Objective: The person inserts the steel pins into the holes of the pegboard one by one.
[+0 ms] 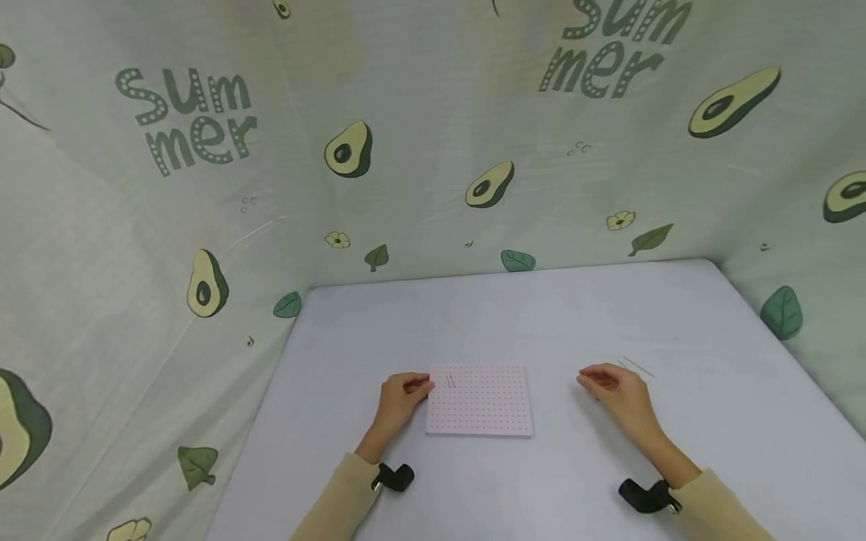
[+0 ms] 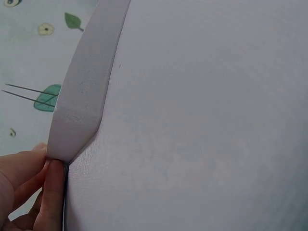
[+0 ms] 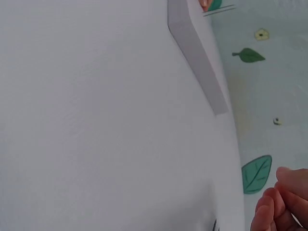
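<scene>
A pale pink pegboard [image 1: 479,409] with rows of small holes lies in front of me in the head view. Two thin metal pins [image 1: 450,382] stand in it near its far left corner; the left wrist view shows the same pins [image 2: 31,94] jutting from its top. My left hand [image 1: 399,402] holds the board's left edge, the thumb [image 2: 24,166] and fingers at its corner. Right of the board, my right hand [image 1: 619,398] hovers over the table, fingers loosely curled and thumb close to the fingertips, with nothing visible between them.
Beyond my right hand, two more thin pins [image 1: 639,367] lie on the white table [image 1: 487,323]. A cloth [image 1: 413,218] printed with avocados and leaves hangs behind and beside the table. Each wrist carries a black camera mount [image 1: 395,477].
</scene>
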Demonstrator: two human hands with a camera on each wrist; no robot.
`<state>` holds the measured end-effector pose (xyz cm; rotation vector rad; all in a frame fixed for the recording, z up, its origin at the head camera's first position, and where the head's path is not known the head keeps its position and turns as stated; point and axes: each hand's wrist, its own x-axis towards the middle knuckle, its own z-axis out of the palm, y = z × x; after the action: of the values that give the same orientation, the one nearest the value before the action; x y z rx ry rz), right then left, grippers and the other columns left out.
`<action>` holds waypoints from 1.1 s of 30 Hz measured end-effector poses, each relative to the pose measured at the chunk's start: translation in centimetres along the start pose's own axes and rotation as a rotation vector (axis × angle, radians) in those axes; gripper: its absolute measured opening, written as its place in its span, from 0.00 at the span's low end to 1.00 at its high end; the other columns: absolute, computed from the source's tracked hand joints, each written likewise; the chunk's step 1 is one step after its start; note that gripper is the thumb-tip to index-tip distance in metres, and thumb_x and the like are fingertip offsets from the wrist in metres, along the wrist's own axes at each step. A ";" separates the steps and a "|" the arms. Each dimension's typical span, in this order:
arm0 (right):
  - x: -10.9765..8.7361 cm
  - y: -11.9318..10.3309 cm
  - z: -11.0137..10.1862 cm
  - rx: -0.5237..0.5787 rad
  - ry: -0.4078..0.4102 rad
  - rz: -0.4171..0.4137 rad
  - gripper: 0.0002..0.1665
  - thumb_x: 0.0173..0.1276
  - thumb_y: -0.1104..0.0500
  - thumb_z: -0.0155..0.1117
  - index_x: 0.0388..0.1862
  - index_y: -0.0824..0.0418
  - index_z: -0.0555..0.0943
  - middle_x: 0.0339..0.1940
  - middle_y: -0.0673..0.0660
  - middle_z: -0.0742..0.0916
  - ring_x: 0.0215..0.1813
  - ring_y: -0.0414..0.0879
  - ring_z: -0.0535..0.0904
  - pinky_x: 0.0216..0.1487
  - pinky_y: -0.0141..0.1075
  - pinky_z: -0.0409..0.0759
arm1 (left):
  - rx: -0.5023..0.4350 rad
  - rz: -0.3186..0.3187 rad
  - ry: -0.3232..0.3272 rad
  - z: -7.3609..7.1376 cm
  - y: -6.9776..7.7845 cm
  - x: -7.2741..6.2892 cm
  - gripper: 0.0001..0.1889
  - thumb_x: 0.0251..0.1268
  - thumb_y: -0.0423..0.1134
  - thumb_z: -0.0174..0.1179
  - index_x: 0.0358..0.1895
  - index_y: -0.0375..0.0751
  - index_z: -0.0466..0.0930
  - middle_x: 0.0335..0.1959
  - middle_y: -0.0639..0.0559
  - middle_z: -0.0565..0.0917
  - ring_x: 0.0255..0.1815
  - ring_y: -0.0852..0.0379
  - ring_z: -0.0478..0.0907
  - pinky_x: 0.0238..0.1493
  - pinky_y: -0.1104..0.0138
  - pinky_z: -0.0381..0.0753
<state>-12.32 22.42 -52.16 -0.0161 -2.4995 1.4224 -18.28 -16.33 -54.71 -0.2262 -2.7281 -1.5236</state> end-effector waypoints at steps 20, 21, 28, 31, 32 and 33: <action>-2.4 3.2 -1.6 -0.236 0.159 -0.013 0.07 0.57 0.63 0.78 0.33 0.64 0.88 0.24 0.50 0.79 0.28 0.37 0.66 0.27 0.28 0.63 | 0.035 0.001 0.013 0.1 0.0 0.0 0.12 0.64 0.38 0.69 0.47 0.34 0.87 0.37 0.48 0.88 0.36 0.58 0.82 0.37 0.71 0.80; -2.4 3.3 -1.6 -0.244 0.164 -0.025 0.07 0.56 0.64 0.78 0.33 0.64 0.88 0.23 0.50 0.78 0.28 0.37 0.66 0.27 0.28 0.62 | 0.033 0.001 0.013 0.1 0.0 0.0 0.12 0.64 0.38 0.69 0.47 0.34 0.87 0.37 0.48 0.88 0.36 0.57 0.82 0.37 0.71 0.80; -2.3 3.7 -1.6 -0.260 0.181 -0.078 0.05 0.55 0.66 0.77 0.30 0.63 0.87 0.21 0.49 0.76 0.25 0.37 0.65 0.27 0.29 0.61 | 0.033 -0.001 0.010 0.1 0.1 0.2 0.13 0.65 0.39 0.68 0.47 0.34 0.87 0.37 0.48 0.88 0.36 0.58 0.81 0.37 0.72 0.79; -2.3 4.0 -1.6 -0.268 0.159 -0.064 0.05 0.56 0.66 0.77 0.30 0.63 0.87 0.21 0.49 0.76 0.25 0.37 0.65 0.26 0.29 0.61 | 0.032 0.009 0.013 0.1 0.2 0.1 0.13 0.65 0.38 0.68 0.47 0.33 0.87 0.36 0.47 0.88 0.35 0.57 0.81 0.36 0.71 0.79; -2.4 4.2 -1.6 -0.273 0.151 -0.060 0.05 0.56 0.66 0.77 0.30 0.63 0.87 0.21 0.49 0.76 0.25 0.37 0.65 0.26 0.29 0.61 | 0.030 0.008 0.014 0.1 0.2 0.0 0.13 0.64 0.38 0.69 0.46 0.33 0.87 0.36 0.47 0.88 0.35 0.57 0.81 0.35 0.72 0.79; -2.4 4.3 -1.6 -0.276 0.145 -0.056 0.05 0.56 0.65 0.77 0.30 0.63 0.87 0.22 0.48 0.76 0.25 0.37 0.65 0.26 0.29 0.62 | 0.028 0.008 0.012 0.1 0.2 0.0 0.13 0.64 0.38 0.69 0.46 0.33 0.87 0.36 0.47 0.88 0.35 0.57 0.81 0.36 0.71 0.79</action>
<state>-10.13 25.63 -55.58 -0.0983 -2.5318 1.0078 -18.25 -16.12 -54.56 -0.2256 -2.7340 -1.4784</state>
